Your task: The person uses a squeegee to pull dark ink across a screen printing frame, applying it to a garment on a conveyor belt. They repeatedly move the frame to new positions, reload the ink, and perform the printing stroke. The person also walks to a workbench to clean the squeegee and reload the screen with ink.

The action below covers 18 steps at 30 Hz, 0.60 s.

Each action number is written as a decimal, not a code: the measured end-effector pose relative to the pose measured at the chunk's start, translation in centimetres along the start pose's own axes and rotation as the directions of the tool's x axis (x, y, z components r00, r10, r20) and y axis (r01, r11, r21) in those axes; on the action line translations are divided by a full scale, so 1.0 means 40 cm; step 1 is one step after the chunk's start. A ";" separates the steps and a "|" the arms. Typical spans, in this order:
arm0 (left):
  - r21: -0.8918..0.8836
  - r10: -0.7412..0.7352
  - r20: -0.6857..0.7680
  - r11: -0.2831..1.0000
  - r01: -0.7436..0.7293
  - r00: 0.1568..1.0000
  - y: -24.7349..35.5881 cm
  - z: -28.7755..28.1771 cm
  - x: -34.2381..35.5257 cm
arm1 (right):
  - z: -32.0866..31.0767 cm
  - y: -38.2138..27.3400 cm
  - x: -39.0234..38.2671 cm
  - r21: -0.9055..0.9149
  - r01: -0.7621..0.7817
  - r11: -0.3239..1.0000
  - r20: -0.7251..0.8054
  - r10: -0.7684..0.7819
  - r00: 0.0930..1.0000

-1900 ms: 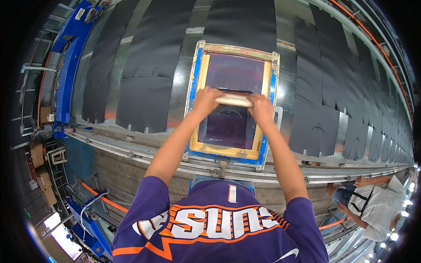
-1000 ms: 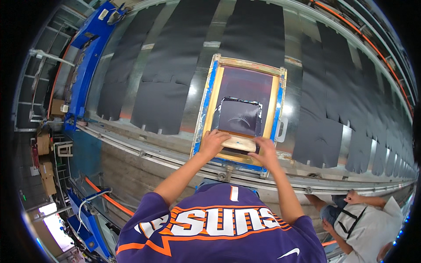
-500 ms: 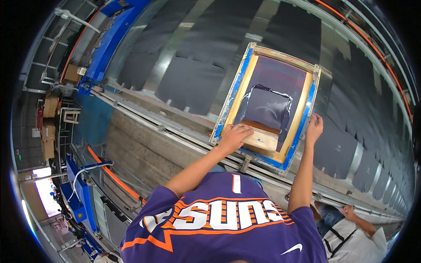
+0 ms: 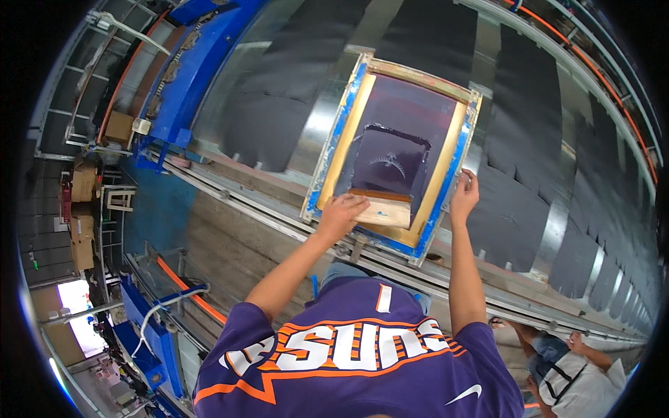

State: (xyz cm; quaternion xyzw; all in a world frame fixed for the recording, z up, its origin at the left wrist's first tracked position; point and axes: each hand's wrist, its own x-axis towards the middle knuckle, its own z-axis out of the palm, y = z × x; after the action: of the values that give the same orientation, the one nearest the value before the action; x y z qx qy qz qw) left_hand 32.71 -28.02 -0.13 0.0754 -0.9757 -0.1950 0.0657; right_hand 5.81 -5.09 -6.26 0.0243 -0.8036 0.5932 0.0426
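Note:
A screen-printing frame [image 4: 456, 143] with pale wooden sides and blue-taped edges lies tilted across the dark fabric pieces. Its mesh carries a dark ink patch [image 4: 397, 143] with a pale, eyelash-like curved mark. Across the near end of the mesh rests a wooden-handled squeegee [image 4: 383, 213] with a brown blade. My left hand [image 4: 339, 214] is closed over the left end of its handle. At the frame's right side, my right hand [image 4: 465, 197] has its fingers curled against the outer edge; its fingertips are partly hidden.
Black fabric pieces [image 4: 516, 104] lie in rows along the long table, with shiny metal strips [image 4: 550, 233] between them. A metal rail [image 4: 230, 202] runs along the near edge. Blue machinery [image 4: 181, 90] stands at the left; another person [image 4: 578, 380] is at lower right.
The screen frame has moved left along the table, with both my hands and the squeegee travelling with it. More fabric shows to its right. The view has shifted slightly.

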 end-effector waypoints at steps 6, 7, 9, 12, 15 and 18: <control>-0.031 0.053 0.009 0.998 -0.052 0.999 -0.062 -0.036 -0.073 | 0.038 -0.001 -0.025 -0.166 0.011 0.986 -0.015 -0.014 1.000; -0.018 0.082 0.003 0.996 -0.082 0.997 -0.070 -0.031 -0.079 | 0.044 -0.001 -0.022 -0.218 0.010 0.976 -0.012 -0.013 1.000; 0.017 0.097 0.010 0.995 -0.097 0.995 -0.082 -0.010 -0.078 | 0.050 -0.006 -0.021 -0.266 0.028 0.964 -0.007 -0.031 1.000; 0.033 0.135 -0.076 0.991 -0.133 0.988 -0.102 0.015 0.000 | 0.007 -0.031 -0.005 -0.384 -0.024 0.923 0.121 0.076 0.990; 0.055 0.129 -0.086 0.991 -0.124 0.988 -0.133 0.011 0.167 | -0.018 -0.100 0.008 -0.611 0.374 0.698 0.334 -0.201 0.921; -0.086 0.158 -0.043 0.983 -0.161 0.987 -0.196 -0.010 0.367 | 0.045 -0.313 0.011 -0.392 0.578 0.716 0.662 -0.217 0.717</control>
State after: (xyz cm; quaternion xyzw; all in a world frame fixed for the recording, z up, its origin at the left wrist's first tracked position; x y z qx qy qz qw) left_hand 19.34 -37.86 -1.37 -0.0026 -0.9676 -0.2311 0.1018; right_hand 6.42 -10.51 5.17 0.3687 -0.8901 0.2609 -0.0618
